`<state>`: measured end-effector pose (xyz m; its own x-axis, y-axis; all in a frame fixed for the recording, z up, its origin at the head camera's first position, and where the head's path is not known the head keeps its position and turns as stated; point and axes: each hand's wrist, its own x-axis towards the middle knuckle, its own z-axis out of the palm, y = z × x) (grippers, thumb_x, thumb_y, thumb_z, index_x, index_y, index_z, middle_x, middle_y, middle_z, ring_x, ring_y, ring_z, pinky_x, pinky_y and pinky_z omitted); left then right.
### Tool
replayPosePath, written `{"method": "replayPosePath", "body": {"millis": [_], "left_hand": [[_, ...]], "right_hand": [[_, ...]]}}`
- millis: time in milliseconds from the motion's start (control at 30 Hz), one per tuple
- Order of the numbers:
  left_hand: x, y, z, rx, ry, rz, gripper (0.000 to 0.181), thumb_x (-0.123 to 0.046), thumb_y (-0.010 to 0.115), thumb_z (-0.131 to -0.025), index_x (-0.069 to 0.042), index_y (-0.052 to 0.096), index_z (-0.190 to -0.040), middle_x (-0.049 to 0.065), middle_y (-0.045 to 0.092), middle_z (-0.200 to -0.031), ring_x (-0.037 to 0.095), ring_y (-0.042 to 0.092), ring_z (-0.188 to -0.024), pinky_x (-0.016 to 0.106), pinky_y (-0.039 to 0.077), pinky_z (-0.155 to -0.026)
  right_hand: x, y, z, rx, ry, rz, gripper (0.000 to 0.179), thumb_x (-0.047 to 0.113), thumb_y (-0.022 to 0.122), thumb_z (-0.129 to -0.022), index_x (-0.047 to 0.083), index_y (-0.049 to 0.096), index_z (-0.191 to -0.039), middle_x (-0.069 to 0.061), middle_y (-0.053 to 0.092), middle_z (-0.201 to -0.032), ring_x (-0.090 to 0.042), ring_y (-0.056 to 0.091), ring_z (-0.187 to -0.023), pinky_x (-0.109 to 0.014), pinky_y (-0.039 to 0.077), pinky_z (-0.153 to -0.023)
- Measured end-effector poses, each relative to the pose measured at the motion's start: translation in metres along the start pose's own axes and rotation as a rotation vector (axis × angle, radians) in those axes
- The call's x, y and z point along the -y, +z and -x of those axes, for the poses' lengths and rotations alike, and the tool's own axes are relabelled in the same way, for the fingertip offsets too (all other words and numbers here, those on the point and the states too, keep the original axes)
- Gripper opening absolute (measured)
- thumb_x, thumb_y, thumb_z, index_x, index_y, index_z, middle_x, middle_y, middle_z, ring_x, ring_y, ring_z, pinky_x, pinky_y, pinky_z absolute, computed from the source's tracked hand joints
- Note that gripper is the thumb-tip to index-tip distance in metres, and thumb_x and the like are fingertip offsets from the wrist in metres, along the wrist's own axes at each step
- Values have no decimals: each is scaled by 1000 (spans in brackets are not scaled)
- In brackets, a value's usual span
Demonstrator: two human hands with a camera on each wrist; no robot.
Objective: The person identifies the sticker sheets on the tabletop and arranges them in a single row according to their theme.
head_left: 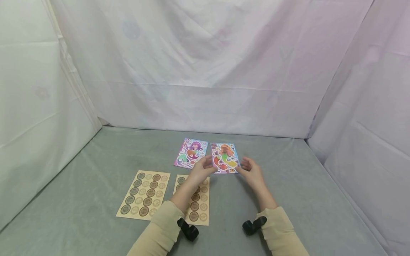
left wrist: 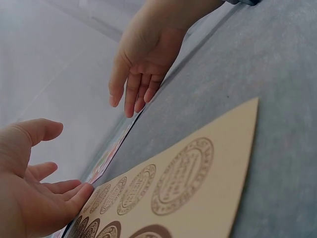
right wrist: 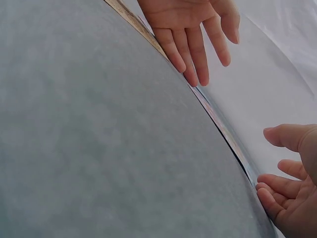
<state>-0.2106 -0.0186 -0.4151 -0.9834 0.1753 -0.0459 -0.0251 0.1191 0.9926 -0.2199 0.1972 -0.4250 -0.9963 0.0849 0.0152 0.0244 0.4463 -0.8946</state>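
Observation:
A mermaid sticker sheet [head_left: 226, 158] with a green and yellow tail lies flat between my two hands. At its left edge is my left hand [head_left: 201, 171], fingers loosely spread and thumb near the sheet's lower left corner. My right hand [head_left: 252, 173] is by the right edge, thumb toward the lower right corner and fingers relaxed. Neither hand grips anything. Just left of that sheet lies a second mermaid sticker sheet [head_left: 191, 153] with purple hair. In the left wrist view, the left fingertips [left wrist: 85, 191] overlap the edge of a tan seal sticker sheet [left wrist: 233, 144].
Closer to me, another tan sticker sheet [head_left: 143, 195] with rows of round brown seals lies at the left. My left forearm partly covers the tan sheet beside it. White cloth [head_left: 205, 71] hangs around the back and sides of the grey tabletop [head_left: 304, 199].

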Motion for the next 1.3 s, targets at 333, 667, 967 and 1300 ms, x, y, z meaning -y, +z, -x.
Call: {"method": "replayPosePath", "body": {"millis": [333,667,967,1300], "left_hand": [[2,-1,-1,31,-28,43,66,-13,66,-89,-3,35,-146,21,43,-142,34,46,-127,43,40,-102],[2,1,-2,73,-28,91,70,-13,65,-90,-1,29,-148,21,39,-145,34,42,-130,43,36,-105],[-3,-1,4,90,-41,113,68,-16,63,-92,-4,29,-149,20,37,-147,34,39,-132,46,33,-106],[3,1,0,57,-48,155,67,-12,65,-90,-3,31,-148,20,40,-145,32,42,-130,43,36,-105]], "right_hand": [[-3,1,-2,32,51,-2,60,16,67,-90,2,40,-142,-23,50,-136,-36,45,-125,-50,40,-100],[-1,-1,-3,73,64,-19,61,15,66,-90,1,38,-143,-24,48,-137,-36,44,-126,-49,39,-101],[1,-3,-2,86,111,-98,61,14,65,-91,1,36,-144,-25,45,-139,-36,42,-128,-48,37,-103],[3,-1,-1,17,133,-138,58,7,65,-89,0,39,-141,-25,50,-133,-36,46,-124,-49,39,-101]]}}
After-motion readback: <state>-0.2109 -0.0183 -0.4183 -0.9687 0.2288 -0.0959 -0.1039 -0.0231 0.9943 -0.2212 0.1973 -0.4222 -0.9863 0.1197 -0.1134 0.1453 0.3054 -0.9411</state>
